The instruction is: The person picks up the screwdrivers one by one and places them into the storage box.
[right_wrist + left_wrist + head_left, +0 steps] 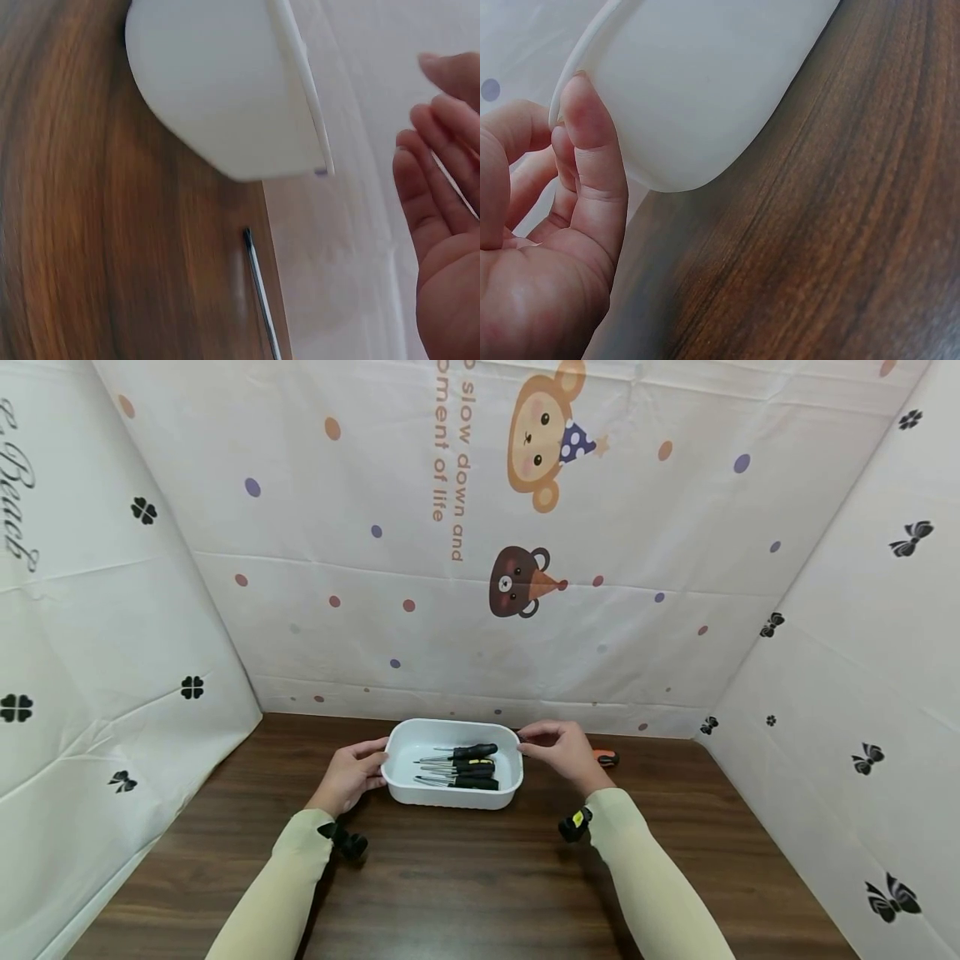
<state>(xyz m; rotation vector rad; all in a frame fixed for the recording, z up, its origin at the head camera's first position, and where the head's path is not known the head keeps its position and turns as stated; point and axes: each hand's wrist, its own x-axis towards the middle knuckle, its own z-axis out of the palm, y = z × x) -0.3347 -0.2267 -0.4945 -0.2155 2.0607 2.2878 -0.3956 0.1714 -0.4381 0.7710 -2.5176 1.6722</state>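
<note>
A white plastic tray (450,797) with rounded corners stands near the back of the table. Inside it lie several black-handled screwdrivers (474,783), their shafts pointing left. My left hand (352,774) grips the tray's left end, and in the left wrist view the left fingers (592,142) pinch its rim. At the opposite end is my right hand (562,750), beside the rim. From the right wrist view, a gap shows between that hand and the tray (217,90), with the fingers loosely bent and holding nothing.
An orange-and-black screwdriver handle (606,757) shows on the table behind my right wrist. Its metal shaft (261,292) appears in the right wrist view. Patterned white sheets (450,635) hang behind the brown wooden table (465,877) and at both sides.
</note>
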